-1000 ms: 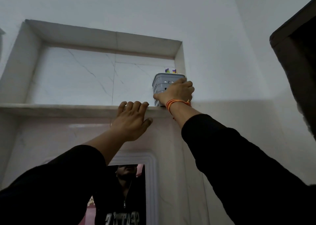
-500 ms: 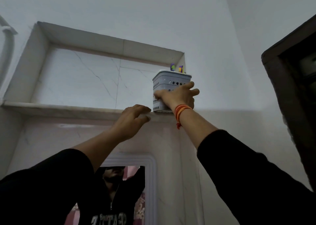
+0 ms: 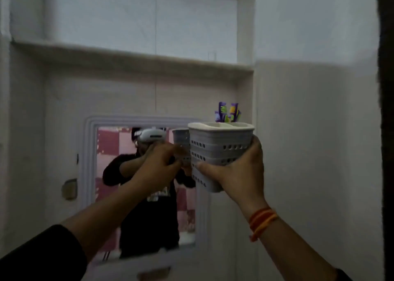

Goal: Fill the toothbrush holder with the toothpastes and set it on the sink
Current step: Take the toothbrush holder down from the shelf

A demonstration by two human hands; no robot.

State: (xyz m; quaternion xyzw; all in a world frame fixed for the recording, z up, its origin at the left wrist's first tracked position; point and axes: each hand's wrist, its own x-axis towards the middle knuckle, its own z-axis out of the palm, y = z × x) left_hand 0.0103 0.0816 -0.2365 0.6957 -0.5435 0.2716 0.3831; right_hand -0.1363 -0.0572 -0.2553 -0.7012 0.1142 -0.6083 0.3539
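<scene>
A grey perforated toothbrush holder (image 3: 215, 144) with a white rim hangs in the air in front of the wall, below the marble shelf. My right hand (image 3: 236, 174) grips it from below and from the right side. Purple, green and yellow toothbrush heads (image 3: 227, 113) stick up from its back compartment. My left hand (image 3: 158, 163) is just left of the holder with its fingers curled, blurred; I cannot tell whether it touches the holder. No toothpaste and no sink are in view.
A marble shelf (image 3: 132, 54) in a wall niche runs across above the hands. A white-framed mirror (image 3: 91, 152) hangs on the wall below it and reflects a person and the holder. A dark door frame (image 3: 387, 131) stands at the right edge.
My right hand has lifted the holder off the shelf and brought it down in front of the mirror. My left hand left the shelf edge and came down beside the holder. The view tilted down.
</scene>
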